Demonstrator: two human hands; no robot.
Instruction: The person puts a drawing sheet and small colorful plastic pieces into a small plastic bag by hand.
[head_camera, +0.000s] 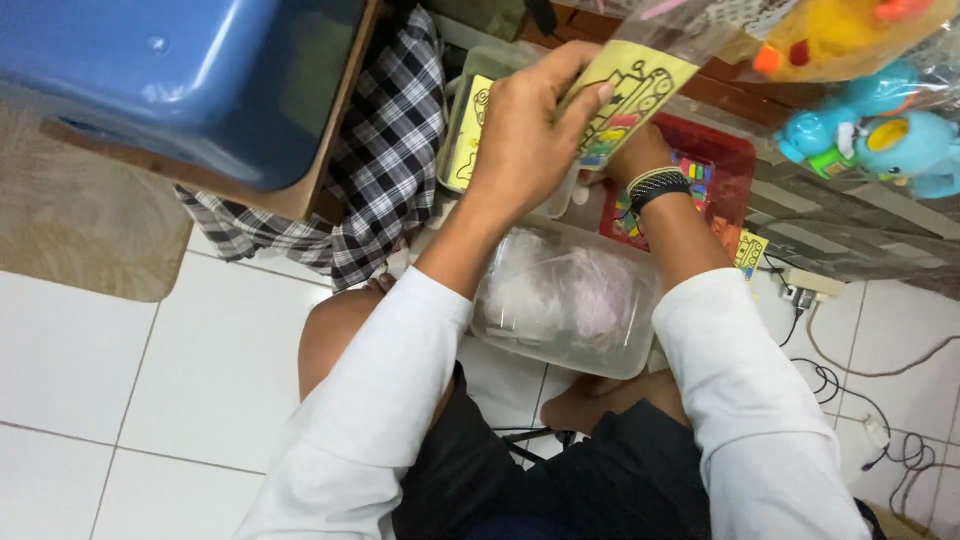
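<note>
Both hands hold up a yellow picture card in a clear sleeve.

The left hand (525, 125) has its fingers closed on the yellow card (625, 100); the right hand (630, 155) is mostly hidden behind it, grip unclear. Below the fingers sits a clear plastic tub (565, 300), beyond them a red tray (725, 165).

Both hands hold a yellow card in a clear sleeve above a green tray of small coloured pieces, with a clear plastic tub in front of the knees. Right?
Not quite: the head view shows the tray is red, not green. The left hand and right hand do hold the yellow card, and the clear tub sits before the knees.
</note>
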